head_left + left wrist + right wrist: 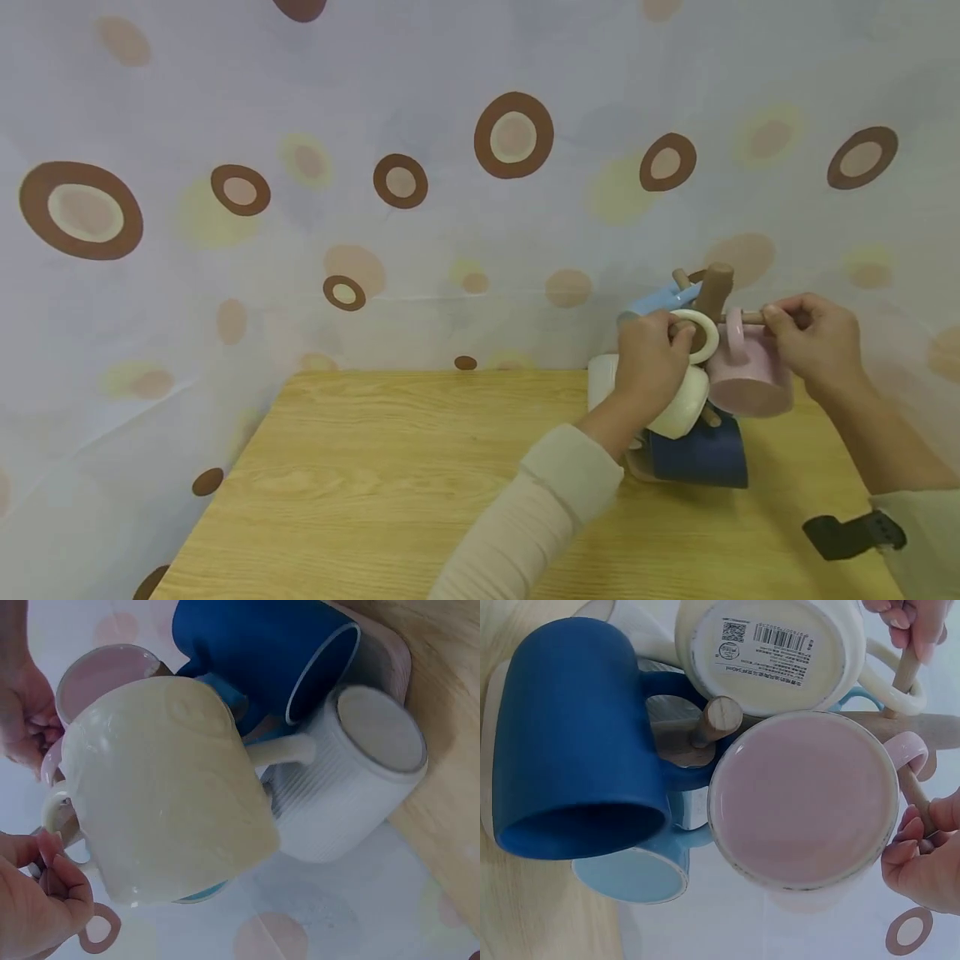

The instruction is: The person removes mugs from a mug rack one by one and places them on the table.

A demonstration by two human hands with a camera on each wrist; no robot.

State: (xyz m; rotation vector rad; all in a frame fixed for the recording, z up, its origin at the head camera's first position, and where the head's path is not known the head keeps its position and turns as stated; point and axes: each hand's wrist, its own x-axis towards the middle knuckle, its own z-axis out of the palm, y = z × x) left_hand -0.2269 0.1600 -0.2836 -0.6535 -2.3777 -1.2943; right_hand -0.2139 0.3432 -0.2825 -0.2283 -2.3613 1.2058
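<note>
A wooden mug tree [716, 287] stands at the table's right, hung with several mugs. My left hand [648, 358] pinches the peg [907, 671] that runs through the handle of a cream mug [165, 795]. On the other side, my right hand [817, 342] pinches the end of the peg [918, 799] through the pink mug's handle; the pink mug [802, 802] hangs from it, tilted. Below them hangs a dark blue mug [577, 735]. A white ribbed mug [330, 795] is beside it. Part of the trunk is hidden behind the mugs.
A light blue mug [656, 304] hangs on the tree's far left side. The wood-grain table [390, 467] extends to the left. Behind it hangs a pale cloth [450, 250] patterned with circles. A dark strap [851, 535] lies by the right sleeve.
</note>
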